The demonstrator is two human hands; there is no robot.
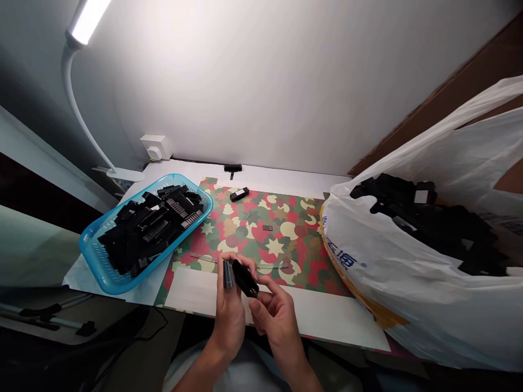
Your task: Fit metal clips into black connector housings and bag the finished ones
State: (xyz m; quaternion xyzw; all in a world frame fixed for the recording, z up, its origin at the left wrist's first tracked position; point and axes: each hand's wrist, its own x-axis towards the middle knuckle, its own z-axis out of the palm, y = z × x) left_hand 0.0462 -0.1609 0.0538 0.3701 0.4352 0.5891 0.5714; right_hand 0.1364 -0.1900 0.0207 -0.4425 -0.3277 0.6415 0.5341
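Note:
My left hand is closed around a small grey cylinder-like tool, held upright at the near edge of the desk. My right hand pinches a small black plastic part that touches the tool. Both hands hover over the near side of a patterned mat in red, green and cream. A thin clear rod or strip lies on the mat just beyond my fingers.
A blue basket full of black plastic parts sits at the left. A large white plastic bag holding more black parts fills the right. Small black pieces lie on the mat farther back. A white gooseneck lamp stands at the back left.

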